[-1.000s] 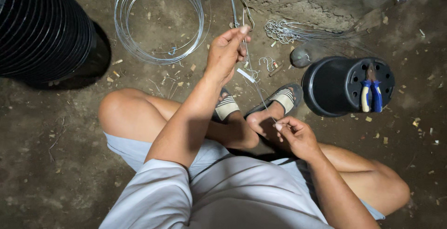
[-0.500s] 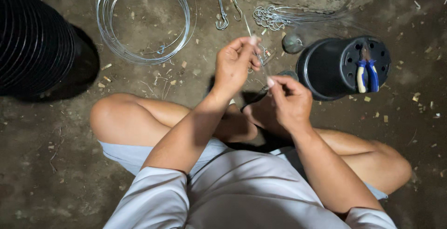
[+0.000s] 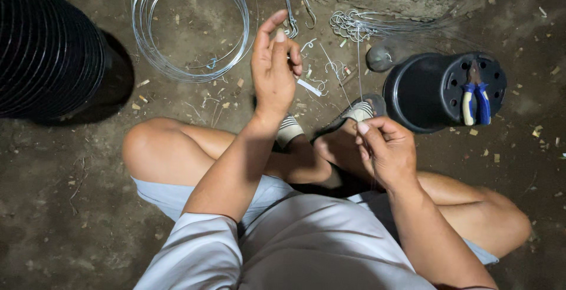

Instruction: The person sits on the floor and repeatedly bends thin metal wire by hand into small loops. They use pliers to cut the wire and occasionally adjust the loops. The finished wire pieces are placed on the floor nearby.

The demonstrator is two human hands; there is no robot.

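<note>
Pinching a thin wire (image 3: pixel 359 71) beside the upturned black pot (image 3: pixel 433 92), the right hand (image 3: pixel 386 151) risks slipping; left hand (image 3: pixel 272 69) hangs loosely open.

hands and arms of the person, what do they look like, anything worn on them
Both hands, left hand and right hand, are bare: no gloves, rings or watch show. The forearms are bare too. Short sleeves of a light grey-white shirt cover only the upper arms. The fingers have short nails.
</note>
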